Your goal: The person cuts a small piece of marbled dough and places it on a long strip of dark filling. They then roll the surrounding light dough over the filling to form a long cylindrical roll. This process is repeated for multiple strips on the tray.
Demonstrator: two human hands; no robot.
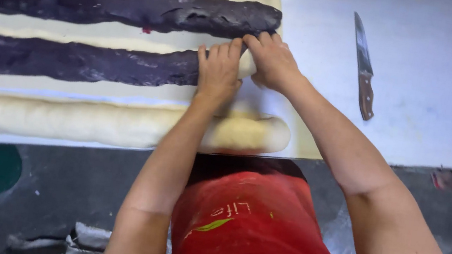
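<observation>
Pale dough sheets (72, 27) lie across the white table, each topped by a long rope of dark purple filling (106, 5). My left hand (218, 71) presses down on the right end of the nearer purple rope (67, 59), fingers curled over the dough edge. Touching it on the right, my right hand (272, 62) pinches the same dough end, folding dough over the filling. A rolled, closed dough log (118, 122) lies nearest me along the table's front edge.
A knife with a wooden handle (363, 67) rests on the white table (437, 88) to the right of my hands. Below the table edge are my red apron (246, 227) and a dark floor.
</observation>
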